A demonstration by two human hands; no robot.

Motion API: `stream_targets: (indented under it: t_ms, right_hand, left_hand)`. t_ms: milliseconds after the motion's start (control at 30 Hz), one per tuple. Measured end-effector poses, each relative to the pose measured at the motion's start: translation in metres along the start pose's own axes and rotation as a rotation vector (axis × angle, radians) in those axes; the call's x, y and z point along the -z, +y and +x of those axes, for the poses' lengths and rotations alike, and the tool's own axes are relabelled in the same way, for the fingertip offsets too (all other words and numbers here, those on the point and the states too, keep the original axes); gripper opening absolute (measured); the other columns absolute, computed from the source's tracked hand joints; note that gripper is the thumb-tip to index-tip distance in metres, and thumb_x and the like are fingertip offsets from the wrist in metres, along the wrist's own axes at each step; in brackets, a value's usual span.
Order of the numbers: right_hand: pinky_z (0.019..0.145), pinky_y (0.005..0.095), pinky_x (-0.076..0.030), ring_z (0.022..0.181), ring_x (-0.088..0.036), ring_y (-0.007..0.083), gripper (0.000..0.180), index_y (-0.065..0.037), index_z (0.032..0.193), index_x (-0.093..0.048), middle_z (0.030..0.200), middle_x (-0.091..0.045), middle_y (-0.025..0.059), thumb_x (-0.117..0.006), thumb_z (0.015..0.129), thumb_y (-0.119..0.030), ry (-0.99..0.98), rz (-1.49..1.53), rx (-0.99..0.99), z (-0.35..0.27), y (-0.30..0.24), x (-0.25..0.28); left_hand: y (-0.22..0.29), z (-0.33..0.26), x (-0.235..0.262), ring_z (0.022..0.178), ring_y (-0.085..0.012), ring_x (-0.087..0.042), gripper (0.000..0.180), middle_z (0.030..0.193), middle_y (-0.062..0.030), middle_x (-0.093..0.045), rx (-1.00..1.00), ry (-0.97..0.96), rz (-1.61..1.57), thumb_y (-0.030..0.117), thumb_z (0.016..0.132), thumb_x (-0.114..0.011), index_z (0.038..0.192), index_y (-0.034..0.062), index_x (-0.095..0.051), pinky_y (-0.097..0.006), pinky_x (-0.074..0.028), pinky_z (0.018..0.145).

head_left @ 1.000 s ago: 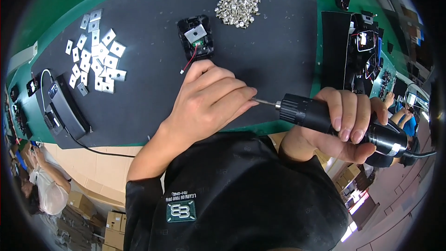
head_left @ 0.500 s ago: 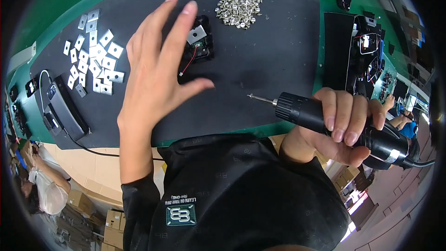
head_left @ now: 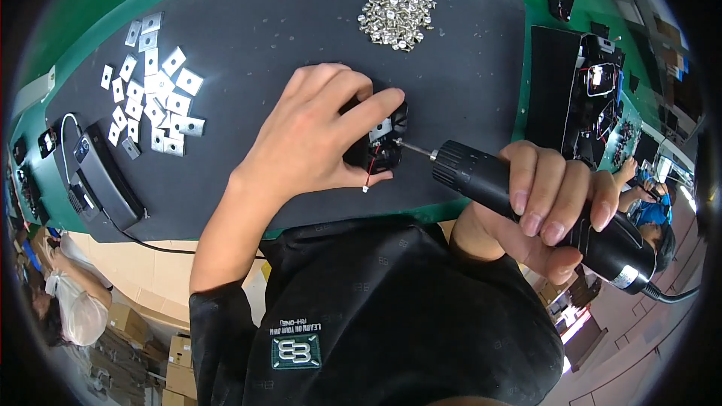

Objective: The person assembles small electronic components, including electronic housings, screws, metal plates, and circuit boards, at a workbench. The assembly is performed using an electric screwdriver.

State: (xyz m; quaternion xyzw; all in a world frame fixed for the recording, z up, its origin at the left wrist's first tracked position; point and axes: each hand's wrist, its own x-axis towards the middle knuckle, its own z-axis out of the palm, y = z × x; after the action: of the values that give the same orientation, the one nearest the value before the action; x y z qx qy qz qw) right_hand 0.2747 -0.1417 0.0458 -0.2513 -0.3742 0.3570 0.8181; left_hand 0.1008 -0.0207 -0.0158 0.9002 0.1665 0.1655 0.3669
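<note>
My left hand (head_left: pixel 316 131) is closed round a small black housing (head_left: pixel 388 156), its thumb on the near side and fingers over the far side. A square metal plate (head_left: pixel 381 129) and a red wire (head_left: pixel 371 162) show on the housing; the rest is covered by my fingers. In my right hand (head_left: pixel 553 199) lies a black corded electric screwdriver (head_left: pixel 470 171), fingers wrapped round its body. Its thin bit (head_left: pixel 416 149) points left, with the tip at the housing beside the plate. Whether the tip sits in a screw is too small to tell.
A heap of silver screws (head_left: pixel 396 15) lies at the back of the dark mat (head_left: pixel 248 37). Loose metal plates (head_left: pixel 153 90) with holes spread at the left, near a black power unit (head_left: pixel 109 177) with a cable. Black housings (head_left: pixel 598 79) stand at the right. Other people work at both sides.
My left hand has gone from spread open to gripping the housing, which has moved right and nearer to me. The screwdriver has shifted slightly left, bringing its bit to the housing.
</note>
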Motion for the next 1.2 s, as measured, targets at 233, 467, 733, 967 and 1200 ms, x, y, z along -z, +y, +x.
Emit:
stream_targets:
  t_ms: [233, 467, 733, 967, 1200]
  right_hand:
    - [0.065, 0.0251, -0.044, 0.065, -0.055, 0.0097, 0.037, -0.013, 0.104, -0.054, 0.075, -0.059, -0.0006, -0.075, 0.074, -0.017, 0.000, -0.026, -0.063, 0.004, 0.009, -0.001]
    - [0.065, 0.0230, -0.042, 0.065, -0.053, 0.0078, 0.036, -0.016, 0.104, -0.052, 0.075, -0.057, -0.0036, -0.072, 0.075, -0.017, -0.021, -0.078, -0.100, 0.008, 0.011, 0.002]
    - [0.067, 0.0225, -0.042, 0.066, -0.052, 0.0068, 0.036, -0.016, 0.105, -0.051, 0.074, -0.056, -0.0047, -0.072, 0.075, -0.019, -0.026, -0.088, -0.113, 0.010, 0.014, 0.001]
    - [0.067, 0.0229, -0.042, 0.067, -0.054, 0.0077, 0.038, -0.015, 0.105, -0.052, 0.074, -0.057, -0.0041, -0.074, 0.074, -0.018, -0.040, -0.087, -0.143, 0.011, 0.013, 0.000]
    - [0.067, 0.0235, -0.043, 0.068, -0.054, 0.0077, 0.039, -0.015, 0.106, -0.052, 0.074, -0.058, -0.0037, -0.075, 0.075, -0.018, -0.065, -0.105, -0.123, 0.010, 0.015, 0.000]
  left_hand:
    - [-0.003, -0.001, 0.000, 0.100, -0.0279, -0.050, 0.070, 0.102, -0.0074, -0.054, 0.009, -0.029, 0.002, 0.037, 0.052, -0.082, 0.115, 0.0134, -0.061, -0.040, -0.040, 0.087]
    - [-0.005, 0.000, -0.003, 0.100, -0.0275, -0.050, 0.069, 0.100, -0.0075, -0.053, 0.000, -0.022, -0.011, 0.038, 0.054, -0.081, 0.115, 0.0141, -0.061, -0.039, -0.040, 0.087]
    - [-0.007, -0.001, -0.004, 0.099, -0.0271, -0.050, 0.068, 0.100, -0.0077, -0.054, -0.006, -0.004, -0.018, 0.042, 0.056, -0.081, 0.115, 0.0146, -0.061, -0.039, -0.041, 0.085]
    - [-0.009, -0.003, -0.004, 0.099, -0.0268, -0.050, 0.067, 0.101, -0.0077, -0.054, 0.006, -0.004, -0.020, 0.044, 0.057, -0.080, 0.115, 0.0151, -0.062, -0.039, -0.041, 0.085]
    - [-0.008, -0.003, -0.003, 0.098, -0.0270, -0.050, 0.063, 0.100, -0.0077, -0.054, -0.001, 0.005, -0.047, 0.040, 0.057, -0.079, 0.113, 0.0141, -0.062, -0.039, -0.041, 0.084]
